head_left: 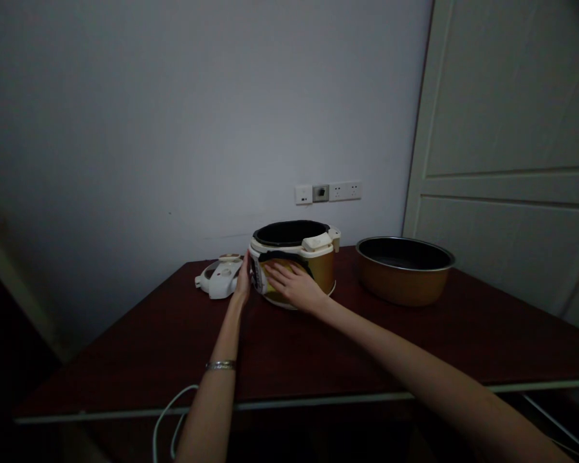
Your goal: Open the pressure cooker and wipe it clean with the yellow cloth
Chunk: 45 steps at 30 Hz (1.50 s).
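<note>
An open gold and cream pressure cooker body (318, 267) stands near the back of a dark red table (280, 350). My left hand (244, 281) rests flat against the cooker's left side, fingers stretched upward. My right hand (293, 285) lies open on the cooker's front, fingers spread across the control panel. A bracelet circles my left wrist.
The cooker's white lid (220, 276) lies on the table just left of my left hand. A wide metal inner pot (404, 269) stands to the right. A white cord (171, 418) hangs over the table's front edge. Wall sockets (328, 191) sit behind; a white door (506, 161) is at right.
</note>
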{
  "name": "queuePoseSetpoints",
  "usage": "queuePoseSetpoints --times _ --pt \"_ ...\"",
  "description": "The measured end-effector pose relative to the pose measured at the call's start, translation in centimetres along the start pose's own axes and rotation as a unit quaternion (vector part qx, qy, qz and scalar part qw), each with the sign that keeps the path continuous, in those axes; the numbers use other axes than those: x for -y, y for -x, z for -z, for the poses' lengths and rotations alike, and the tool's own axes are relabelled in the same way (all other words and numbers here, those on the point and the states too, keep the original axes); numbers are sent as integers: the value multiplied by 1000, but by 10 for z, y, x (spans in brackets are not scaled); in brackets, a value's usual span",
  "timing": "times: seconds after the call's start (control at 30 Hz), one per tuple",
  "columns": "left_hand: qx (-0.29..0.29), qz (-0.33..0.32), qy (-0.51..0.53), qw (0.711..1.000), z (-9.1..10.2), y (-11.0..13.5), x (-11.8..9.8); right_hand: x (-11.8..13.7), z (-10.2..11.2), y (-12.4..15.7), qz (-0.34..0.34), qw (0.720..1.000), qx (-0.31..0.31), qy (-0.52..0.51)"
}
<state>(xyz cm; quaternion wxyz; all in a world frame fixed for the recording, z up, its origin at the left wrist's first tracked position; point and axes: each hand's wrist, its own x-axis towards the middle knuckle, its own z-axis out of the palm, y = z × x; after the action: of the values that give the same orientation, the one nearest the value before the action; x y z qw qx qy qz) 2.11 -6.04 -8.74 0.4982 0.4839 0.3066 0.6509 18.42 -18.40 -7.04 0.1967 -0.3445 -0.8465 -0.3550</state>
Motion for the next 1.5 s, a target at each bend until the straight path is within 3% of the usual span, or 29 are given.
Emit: queuePoseSetpoints --times 0.2,0.4,0.47,0.57,0.63,0.7,0.77,0.83,0.9,0.97,1.07,1.2,1.5 --pt "-114 16 -9 993 16 -6 -6 26 -26 48 10 996 59 -70" --pt "-196 57 33 978 29 -2 -23 38 -10 66 -57 968 123 -211" --pt "-201 68 50 976 29 0 -27 39 -2 61 -115 942 146 -279" --pt "-204 77 65 974 26 2 -30 34 12 47 -224 876 163 -394" --pt "-204 81 70 973 25 2 -31 27 25 34 -269 836 132 -460" --pt "-204 84 74 973 25 3 -31 19 41 19 -277 824 60 -490" --pt "-205 85 77 972 26 3 -30 10 58 4 -270 852 -40 -447" --pt "-206 86 80 972 26 4 -29 4 68 -10 -219 904 -120 -346" --pt "-204 88 82 972 26 5 -29 -1 66 -21 -124 958 -133 -222" --pt "-201 93 82 972 26 5 -29 -3 53 -28 -26 990 -86 -106" --pt "-201 101 83 971 25 5 -29 -4 22 -30 64 998 -15 11" --pt "-202 109 87 970 25 5 -30 -1 -10 -20 72 996 -15 45" --pt "-201 114 103 967 23 8 -29 -11 -35 58 189 982 17 -8"
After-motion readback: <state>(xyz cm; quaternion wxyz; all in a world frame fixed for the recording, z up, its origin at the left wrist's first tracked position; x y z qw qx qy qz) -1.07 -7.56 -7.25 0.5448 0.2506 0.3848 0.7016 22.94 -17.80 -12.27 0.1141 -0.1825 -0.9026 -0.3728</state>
